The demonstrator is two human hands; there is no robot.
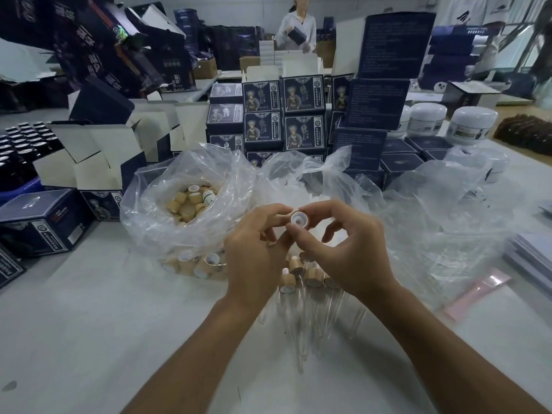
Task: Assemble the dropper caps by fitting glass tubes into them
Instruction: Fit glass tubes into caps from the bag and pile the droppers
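Observation:
Over the middle of the table, my right hand (343,252) pinches a dropper cap (298,219) between thumb and forefinger, its white open underside turned toward me. My left hand (254,249) is curled close beside it, fingertips at the cap's left edge; whether they hold a glass tube is hidden. Below the hands lie several assembled droppers (301,277) with wooden collars and clear glass tubes (304,330) pointing toward me. A clear plastic bag (155,222) at the left holds many loose wooden caps (188,203).
Another crumpled clear bag (433,210) spreads at the right. Stacks of dark printed boxes (283,115) and open cartons (98,156) line the back. White jars (472,125) stand at the far right. A pink strip (478,289) lies right. A person stands in the background.

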